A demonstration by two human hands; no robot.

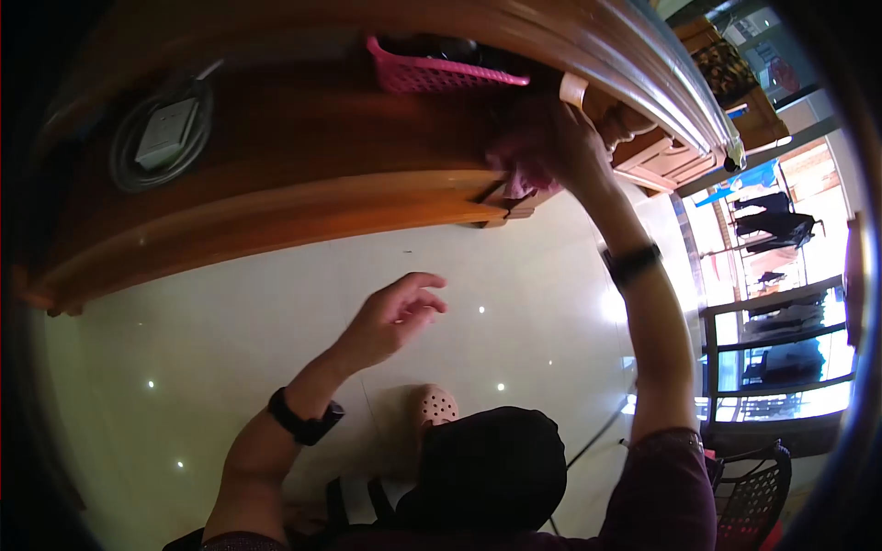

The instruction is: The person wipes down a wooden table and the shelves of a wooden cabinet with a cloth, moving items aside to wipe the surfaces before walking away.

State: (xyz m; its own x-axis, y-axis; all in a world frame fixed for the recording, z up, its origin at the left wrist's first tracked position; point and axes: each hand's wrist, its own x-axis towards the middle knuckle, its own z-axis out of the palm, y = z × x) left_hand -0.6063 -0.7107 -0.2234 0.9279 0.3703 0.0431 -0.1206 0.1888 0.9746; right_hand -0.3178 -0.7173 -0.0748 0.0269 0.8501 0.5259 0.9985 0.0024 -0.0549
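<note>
On the lower shelf [312,138] of a brown wooden cabinet, my right hand [581,151] presses a pinkish-purple cloth [524,161] near the right end, beside a turned wooden post [625,119]. The hand covers part of the cloth, and its fingertips are in shadow. My left hand [393,317] hangs over the pale floor in front of the cabinet, fingers loosely bent and apart, touching nothing. A pink perforated plastic basket [441,78] with dark contents stands on the shelf, left of the cloth.
A white box-shaped device [165,133] with a coiled cable lies on the shelf's left side. Shiny floor tiles [514,303] spread below. At right are a dark woven chair [758,491], a glass door [781,344] and hanging clothes [776,225] outside.
</note>
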